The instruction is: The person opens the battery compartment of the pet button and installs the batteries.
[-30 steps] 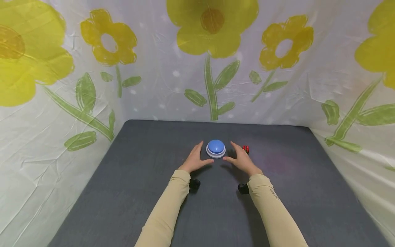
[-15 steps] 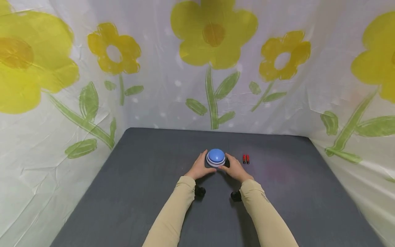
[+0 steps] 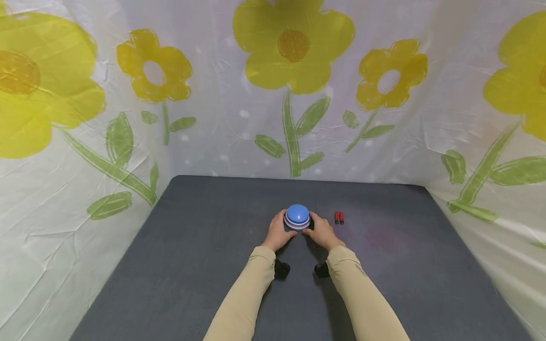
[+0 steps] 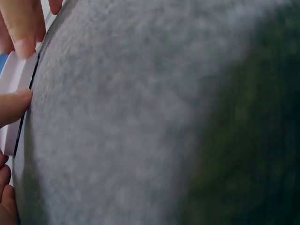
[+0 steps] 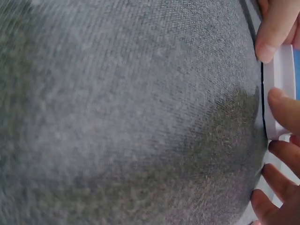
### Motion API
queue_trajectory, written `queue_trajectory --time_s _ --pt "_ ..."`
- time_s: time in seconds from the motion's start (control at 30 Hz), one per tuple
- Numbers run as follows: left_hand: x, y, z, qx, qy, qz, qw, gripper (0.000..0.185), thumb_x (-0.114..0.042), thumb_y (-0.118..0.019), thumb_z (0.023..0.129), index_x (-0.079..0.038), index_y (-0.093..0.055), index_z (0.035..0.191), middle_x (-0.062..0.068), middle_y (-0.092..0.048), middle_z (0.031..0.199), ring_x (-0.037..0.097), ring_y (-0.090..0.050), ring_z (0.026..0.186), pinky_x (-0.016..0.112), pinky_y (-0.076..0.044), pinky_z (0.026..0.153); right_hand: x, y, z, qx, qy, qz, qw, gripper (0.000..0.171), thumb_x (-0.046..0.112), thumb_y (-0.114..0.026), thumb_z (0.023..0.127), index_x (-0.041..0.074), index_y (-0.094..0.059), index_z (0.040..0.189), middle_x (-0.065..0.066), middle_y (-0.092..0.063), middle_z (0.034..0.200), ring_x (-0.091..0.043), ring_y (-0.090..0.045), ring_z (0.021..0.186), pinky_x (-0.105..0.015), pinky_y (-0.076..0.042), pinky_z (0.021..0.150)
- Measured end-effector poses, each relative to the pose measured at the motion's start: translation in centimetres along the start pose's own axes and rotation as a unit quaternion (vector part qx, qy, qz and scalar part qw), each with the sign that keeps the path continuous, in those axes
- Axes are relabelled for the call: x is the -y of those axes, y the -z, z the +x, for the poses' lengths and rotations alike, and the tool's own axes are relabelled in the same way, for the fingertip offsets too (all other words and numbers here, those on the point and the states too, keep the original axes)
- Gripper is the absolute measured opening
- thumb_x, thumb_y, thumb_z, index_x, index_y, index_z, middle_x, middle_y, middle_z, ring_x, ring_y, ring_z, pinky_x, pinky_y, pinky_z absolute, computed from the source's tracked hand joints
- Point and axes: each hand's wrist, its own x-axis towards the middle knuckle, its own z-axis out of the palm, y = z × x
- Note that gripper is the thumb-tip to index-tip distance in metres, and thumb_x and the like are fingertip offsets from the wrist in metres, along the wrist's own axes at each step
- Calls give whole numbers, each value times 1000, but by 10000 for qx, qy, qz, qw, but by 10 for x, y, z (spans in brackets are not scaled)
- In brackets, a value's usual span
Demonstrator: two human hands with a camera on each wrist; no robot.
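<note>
A blue dome button (image 3: 297, 215) on a white round base stands mid-table on the grey mat (image 3: 192, 246). My left hand (image 3: 281, 227) grips the base from the left and my right hand (image 3: 316, 226) grips it from the right. In the left wrist view, fingertips (image 4: 21, 33) pinch the white base (image 4: 13, 79) at the frame's left edge. The right wrist view shows fingertips (image 5: 274, 35) curled on the white base (image 5: 280, 84) at the right edge. Whether the button is lifted off the mat cannot be told.
Two small red batteries (image 3: 339, 217) lie side by side just right of my right hand. Flower-printed cloth walls (image 3: 294, 94) enclose the mat at the back and both sides. Black wrist cameras (image 3: 282, 269) hang under my sleeves.
Both hands closed in from beside the button and now grip its base. The head view shifted slightly, and the batteries have not moved.
</note>
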Motion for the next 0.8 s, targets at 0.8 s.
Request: queue_trajectory --time_s 0.8 --pt "-6 35 -4 -456 -66 -1386 9893 46 -30 -71 83 -2 -61 119 10 -64 108 22 -60 99 34 -49 83 11 31 -8 -31 483 1169 9920 47 26 -61 91 -7 -54 124 -21 -59 114 -31 -58 101 -43 -49 80"
